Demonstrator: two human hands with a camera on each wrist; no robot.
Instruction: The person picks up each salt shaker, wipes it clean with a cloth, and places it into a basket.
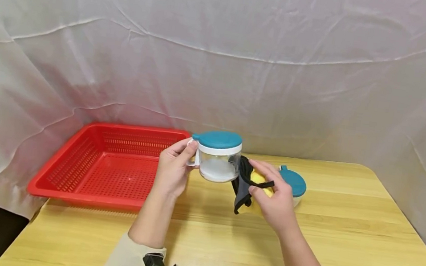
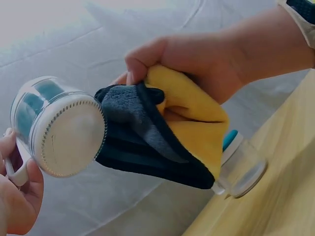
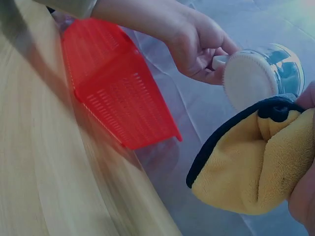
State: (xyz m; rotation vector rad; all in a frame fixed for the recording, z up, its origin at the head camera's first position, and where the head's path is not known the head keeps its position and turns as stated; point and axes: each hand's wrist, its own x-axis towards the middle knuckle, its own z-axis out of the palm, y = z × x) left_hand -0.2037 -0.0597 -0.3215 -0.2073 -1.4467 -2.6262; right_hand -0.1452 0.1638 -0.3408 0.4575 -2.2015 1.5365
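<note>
A clear glass jar (image 1: pixel 219 163) with a teal lid, white collar and white handle is held up off the table. My left hand (image 1: pixel 174 168) grips it by the handle; white contents show low inside it. My right hand (image 1: pixel 274 199) pinches a folded cloth (image 2: pixel 192 118), yellow on one side and grey on the other with black edging. In the head view the cloth is against or just beside the jar's right side. Behind my right hand a second teal-lidded jar (image 1: pixel 292 181) stands on the table, partly hidden in the head view.
A red perforated plastic basket (image 1: pixel 58 175) sits at the left back of the wooden table (image 1: pixel 343 249). A pale fabric curtain (image 1: pixel 219 84) hangs behind the table and along its sides.
</note>
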